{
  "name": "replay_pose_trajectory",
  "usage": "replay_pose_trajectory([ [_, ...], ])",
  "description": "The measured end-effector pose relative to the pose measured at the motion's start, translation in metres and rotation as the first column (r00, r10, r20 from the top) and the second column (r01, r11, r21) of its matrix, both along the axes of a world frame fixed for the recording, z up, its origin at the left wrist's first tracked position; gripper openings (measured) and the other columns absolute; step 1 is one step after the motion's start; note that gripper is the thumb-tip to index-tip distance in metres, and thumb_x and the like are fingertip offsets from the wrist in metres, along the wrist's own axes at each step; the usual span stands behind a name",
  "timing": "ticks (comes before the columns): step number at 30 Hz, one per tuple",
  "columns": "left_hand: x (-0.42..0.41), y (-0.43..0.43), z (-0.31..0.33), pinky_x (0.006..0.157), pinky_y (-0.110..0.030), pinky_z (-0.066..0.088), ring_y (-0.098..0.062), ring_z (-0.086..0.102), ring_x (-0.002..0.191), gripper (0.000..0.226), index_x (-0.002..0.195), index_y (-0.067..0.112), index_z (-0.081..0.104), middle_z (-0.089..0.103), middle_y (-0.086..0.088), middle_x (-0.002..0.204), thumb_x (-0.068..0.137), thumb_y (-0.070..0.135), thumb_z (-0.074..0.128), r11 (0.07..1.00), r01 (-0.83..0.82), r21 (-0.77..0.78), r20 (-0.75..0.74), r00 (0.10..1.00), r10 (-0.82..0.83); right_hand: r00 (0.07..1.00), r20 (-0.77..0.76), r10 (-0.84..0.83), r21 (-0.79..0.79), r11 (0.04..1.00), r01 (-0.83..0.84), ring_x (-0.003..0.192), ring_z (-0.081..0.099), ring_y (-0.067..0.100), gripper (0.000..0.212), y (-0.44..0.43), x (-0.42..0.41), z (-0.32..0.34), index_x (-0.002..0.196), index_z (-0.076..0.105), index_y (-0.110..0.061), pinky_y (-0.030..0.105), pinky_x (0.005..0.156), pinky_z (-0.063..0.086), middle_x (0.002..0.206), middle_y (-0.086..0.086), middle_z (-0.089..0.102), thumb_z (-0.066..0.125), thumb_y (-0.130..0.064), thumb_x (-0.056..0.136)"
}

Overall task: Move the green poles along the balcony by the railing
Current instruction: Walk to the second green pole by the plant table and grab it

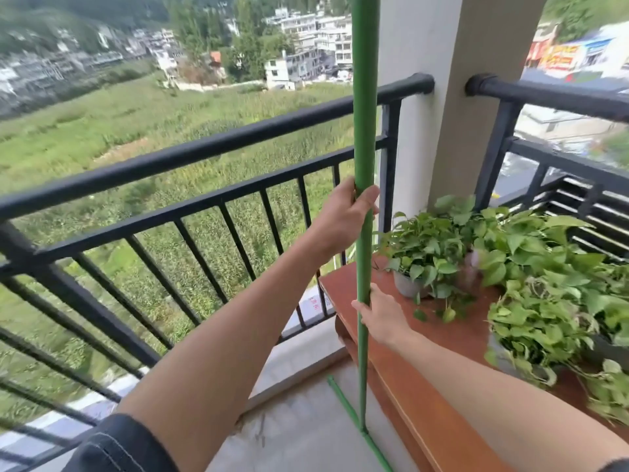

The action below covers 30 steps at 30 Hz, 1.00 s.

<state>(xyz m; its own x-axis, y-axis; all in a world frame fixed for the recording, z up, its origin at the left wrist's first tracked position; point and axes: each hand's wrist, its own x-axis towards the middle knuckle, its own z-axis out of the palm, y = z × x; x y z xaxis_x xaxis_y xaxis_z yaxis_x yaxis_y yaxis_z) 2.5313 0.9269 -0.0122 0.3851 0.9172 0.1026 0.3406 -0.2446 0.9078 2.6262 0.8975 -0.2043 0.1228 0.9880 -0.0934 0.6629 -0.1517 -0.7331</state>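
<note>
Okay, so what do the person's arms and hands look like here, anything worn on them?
Both forearms are bare. The left hand and right hand wear no gloves, and no rings or watch show. A dark short sleeve covers the left upper arm; a dark sliver at the right edge may be the other sleeve.

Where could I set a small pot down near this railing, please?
The near end of the wooden table is bare, as is the floor between railing and table. The far end is crowded with leafy plants.

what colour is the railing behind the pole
Black railing, seen clearly in the head view, behind the green pole.
</note>
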Motion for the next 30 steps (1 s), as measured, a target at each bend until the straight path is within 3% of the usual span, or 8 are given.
replay_pose_trajectory([
  [5,-0.01,0.06,0.003,0.09,-0.039,0.051,-0.025,0.064,0.102,0.022,0.108,0.015,0.052,0.067,-0.013,0.106,0.097,0.032,0.045,0.999,0.048,0.006,-0.045,0.998,-0.048,1.0,0.012,-0.016,-0.038,0.999,0.017,0.071,0.069,0.024,0.016,0.052,-0.005,-0.003,0.092,0.05,-0.021,0.044,0.076,0.056,0.08,0.003,0.069,0.054,-0.036,0.092],
  [10,-0.021,0.097,-0.003,0.088,-0.039,0.052,-0.025,0.064,0.099,0.022,0.106,0.015,0.053,0.067,-0.011,0.103,0.096,0.033,0.045,0.998,0.063,0.027,-0.034,0.997,-0.062,0.998,0.004,-0.061,-0.021,0.998,0.061,0.072,0.068,0.021,0.014,0.077,-0.017,-0.005,0.096,0.05,-0.021,0.04,0.074,0.053,0.078,-0.001,0.067,0.051,-0.035,0.094],
  [14,-0.024,0.103,-0.005,0.085,-0.037,0.053,-0.026,0.065,0.096,0.021,0.103,0.015,0.052,0.067,-0.01,0.098,0.096,0.033,0.045,0.993,0.104,0.062,-0.037,0.994,-0.102,0.998,0.053,-0.033,-0.021,0.999,0.035,0.069,0.064,0.021,0.016,0.081,-0.016,-0.012,0.098,0.046,-0.024,0.038,0.066,0.05,0.072,-0.005,0.063,0.047,-0.04,0.095],
  [18,-0.019,0.088,-0.009,0.08,-0.036,0.055,-0.027,0.066,0.091,0.028,0.105,0.007,0.051,0.065,-0.007,0.092,0.096,0.034,0.045,0.992,0.106,0.068,-0.06,0.993,-0.102,0.993,0.117,0.008,-0.015,1.0,-0.006,0.076,0.069,0.024,0.023,0.069,-0.006,-0.022,0.103,0.045,-0.027,0.042,0.068,0.053,0.077,-0.002,0.069,0.042,-0.047,0.094],
  [24,-0.006,0.058,-0.01,0.078,-0.045,0.054,-0.036,0.064,0.088,0.026,0.108,0.009,0.049,0.066,-0.02,0.098,0.098,0.032,0.042,0.997,-0.059,0.058,-0.091,0.994,0.064,0.992,0.11,0.063,-0.027,0.998,-0.061,0.079,0.068,0.026,0.021,0.062,0.003,-0.018,0.099,0.043,-0.027,0.042,0.068,0.052,0.076,-0.005,0.066,0.04,-0.047,0.095],
  [26,-0.003,0.049,-0.011,0.076,-0.048,0.053,-0.031,0.061,0.081,0.024,0.111,0.011,0.048,0.065,-0.02,0.098,0.098,0.029,0.041,0.993,-0.113,0.019,-0.11,0.987,0.115,0.991,0.104,0.084,-0.048,0.996,-0.08,0.081,0.068,0.027,0.02,0.06,0.003,-0.013,0.098,0.042,-0.026,0.041,0.068,0.052,0.077,-0.004,0.065,0.039,-0.046,0.095],
  [28,-0.009,0.037,-0.009,0.073,-0.04,0.053,-0.021,0.059,0.082,0.027,0.12,0.012,0.049,0.063,-0.013,0.103,0.099,0.027,0.04,0.988,-0.147,-0.043,-0.106,0.984,0.142,0.983,0.144,0.115,-0.059,0.992,-0.108,0.088,0.068,0.029,0.021,0.059,0.003,-0.009,0.101,0.043,-0.024,0.04,0.07,0.05,0.082,-0.001,0.065,0.039,-0.045,0.096],
  [30,-0.028,0.022,-0.011,0.082,-0.038,0.054,-0.025,0.064,0.094,0.033,0.126,0.013,0.048,0.066,-0.013,0.108,0.097,0.028,0.044,0.972,-0.203,-0.118,-0.081,0.978,0.195,0.963,0.22,0.158,-0.094,0.986,-0.141,0.097,0.067,0.032,0.027,0.06,0.009,-0.001,0.111,0.045,-0.022,0.04,0.075,0.048,0.096,0.005,0.069,0.039,-0.043,0.096],
])
